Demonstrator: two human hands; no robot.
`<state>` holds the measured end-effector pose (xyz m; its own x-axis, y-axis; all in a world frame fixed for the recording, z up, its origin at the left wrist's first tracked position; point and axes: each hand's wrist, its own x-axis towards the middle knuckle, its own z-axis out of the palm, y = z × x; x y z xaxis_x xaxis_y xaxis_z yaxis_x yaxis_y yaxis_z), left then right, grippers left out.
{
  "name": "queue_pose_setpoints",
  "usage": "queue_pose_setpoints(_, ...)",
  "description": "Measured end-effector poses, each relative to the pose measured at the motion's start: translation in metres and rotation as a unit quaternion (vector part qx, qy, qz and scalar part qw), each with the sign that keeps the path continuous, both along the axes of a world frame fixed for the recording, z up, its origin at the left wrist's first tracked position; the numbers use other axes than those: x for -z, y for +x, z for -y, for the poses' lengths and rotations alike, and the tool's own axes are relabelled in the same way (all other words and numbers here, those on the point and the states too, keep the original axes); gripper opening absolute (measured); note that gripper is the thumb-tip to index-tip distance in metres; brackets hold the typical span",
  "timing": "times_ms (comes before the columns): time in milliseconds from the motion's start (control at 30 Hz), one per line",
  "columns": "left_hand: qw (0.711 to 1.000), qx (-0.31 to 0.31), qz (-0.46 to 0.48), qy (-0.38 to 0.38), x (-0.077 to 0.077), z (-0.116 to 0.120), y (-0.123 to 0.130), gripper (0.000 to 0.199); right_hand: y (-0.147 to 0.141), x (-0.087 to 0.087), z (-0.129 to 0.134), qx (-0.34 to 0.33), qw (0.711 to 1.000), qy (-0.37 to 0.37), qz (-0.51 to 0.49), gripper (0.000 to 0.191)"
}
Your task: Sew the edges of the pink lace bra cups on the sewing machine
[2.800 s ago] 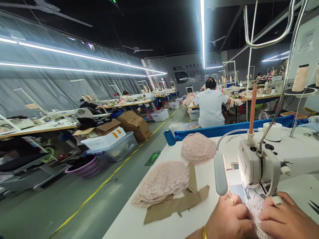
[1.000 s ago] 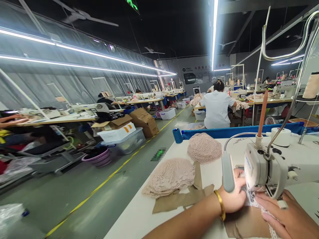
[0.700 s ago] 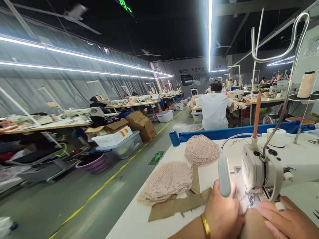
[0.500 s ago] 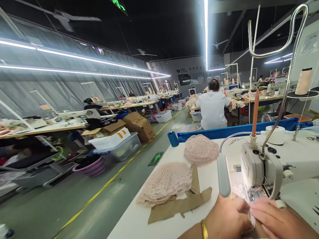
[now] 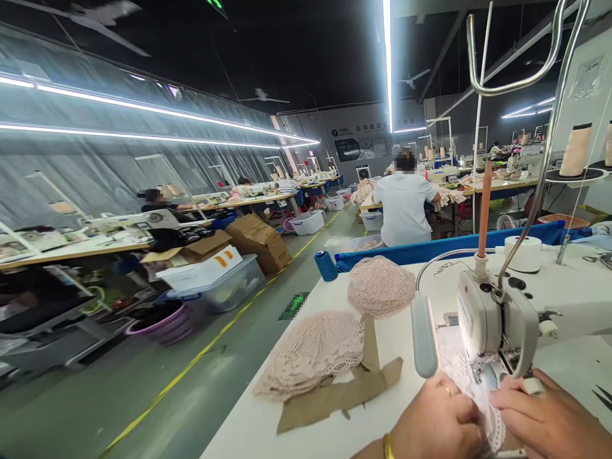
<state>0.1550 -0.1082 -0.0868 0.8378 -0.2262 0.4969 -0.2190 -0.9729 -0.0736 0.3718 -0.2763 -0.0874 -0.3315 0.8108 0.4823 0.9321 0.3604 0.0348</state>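
A pale lace piece (image 5: 461,360) lies under the needle area of the white sewing machine (image 5: 482,312), lit by its lamp. My left hand (image 5: 433,417), with a ring and a gold bracelet, is closed on the lace's left edge, in front of the machine. My right hand (image 5: 545,414) pinches the lace's right side, close to the presser foot. The lace runs between both hands toward the table's front edge. Left of the machine are two stacks of pink lace pieces, a near one (image 5: 320,350) and a far one (image 5: 381,287), beside brown fabric strips (image 5: 342,395).
A blue thread cone (image 5: 326,266) stands at the table's far left corner. Blue cloth (image 5: 449,247) runs along the back edge. Black scissor tips (image 5: 603,396) show at the right. A person in a white shirt (image 5: 404,207) sits ahead, back turned.
The view has shifted slightly to the right. My hands have moved apart a little, and more of the lace shows between them, with a scalloped edge.
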Motion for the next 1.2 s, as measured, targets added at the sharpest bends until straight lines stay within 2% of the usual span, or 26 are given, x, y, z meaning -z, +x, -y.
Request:
queue_pose_setpoints(133, 0.999, -0.020, 0.006, 0.029, 0.004, 0.003, 0.000, 0.016, -0.001, 0.000, -0.001, 0.008, 1.000, -0.004, -0.010, 0.040)
queue_pose_setpoints(300, 0.997, -0.047, 0.055, 0.022, 0.008, 0.008, 0.003, 0.018, 0.000, 0.006, -0.004, 0.031, 0.999, 0.028, -0.016, 0.042)
queue_pose_setpoints(400, 0.996, -0.069, 0.049, 0.031, 0.007, 0.008, 0.004, 0.024, 0.003, 0.001, -0.004, 0.045, 0.999, 0.016, -0.007, 0.046)
queue_pose_setpoints(500, 0.995, -0.076, 0.053, 0.032, 0.003, 0.008, 0.005, 0.027, 0.007, -0.006, -0.004, 0.047, 0.999, 0.004, 0.012, 0.052)
queue_pose_setpoints(633, 0.995, -0.058, 0.084, 0.022, 0.000, 0.008, 0.005, 0.016, 0.003, -0.006, -0.004, 0.032, 0.998, 0.046, 0.006, 0.055)
queue_pose_setpoints(767, 0.995, -0.018, 0.094, 0.015, 0.003, 0.009, 0.005, 0.014, -0.006, -0.001, -0.002, 0.022, 1.000, 0.012, -0.017, 0.043)
queue_pose_setpoints(900, 0.994, -0.025, 0.104, -0.002, 0.007, 0.008, 0.006, 0.010, -0.003, -0.006, -0.001, 0.004, 1.000, -0.011, -0.022, 0.035)
queue_pose_setpoints(1000, 0.994, -0.050, 0.101, 0.002, 0.008, 0.008, 0.008, 0.013, 0.004, -0.011, -0.003, -0.017, 1.000, -0.003, 0.006, 0.042)
queue_pose_setpoints(1200, 0.994, -0.086, 0.060, -0.011, 0.001, 0.007, 0.011, 0.013, 0.006, -0.009, -0.007, 0.026, 0.999, 0.012, 0.039, 0.059)
